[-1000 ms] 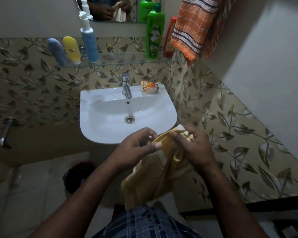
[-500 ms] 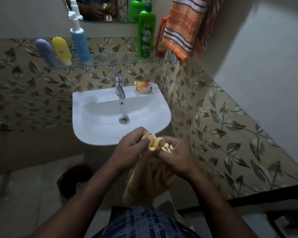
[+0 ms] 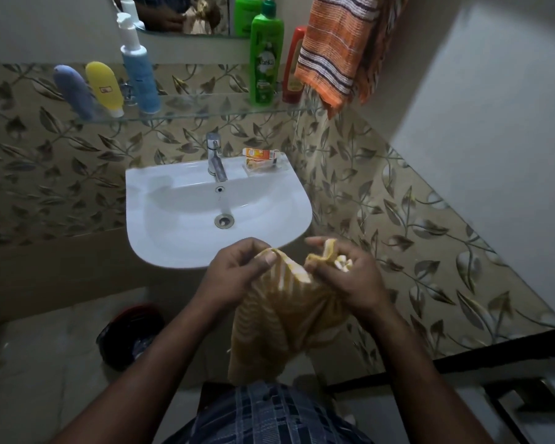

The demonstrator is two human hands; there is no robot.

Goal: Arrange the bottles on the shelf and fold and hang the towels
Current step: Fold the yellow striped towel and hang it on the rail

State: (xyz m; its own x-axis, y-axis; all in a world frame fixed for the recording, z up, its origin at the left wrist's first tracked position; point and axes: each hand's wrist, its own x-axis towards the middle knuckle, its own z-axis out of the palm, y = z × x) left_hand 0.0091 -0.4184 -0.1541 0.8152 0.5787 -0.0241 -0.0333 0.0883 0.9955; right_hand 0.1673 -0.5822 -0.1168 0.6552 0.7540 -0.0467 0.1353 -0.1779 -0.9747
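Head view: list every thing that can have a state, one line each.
yellow towel, unfolded, bunched, held hanging
left hand, pinching the towel's top edge
right hand, gripping the towel's top edge
orange striped towel, hung up
green bottle, upright on glass shelf
red bottle, upright, partly behind that towel
blue pump bottle, upright on shelf
yellow tube, standing cap-down, leaning

Striped cloth towel (image 3: 279, 318), glossy sink (image 3: 161, 248)

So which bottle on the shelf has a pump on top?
The pale blue bottle, topped by a white pump; the green bottle has a plain cap.
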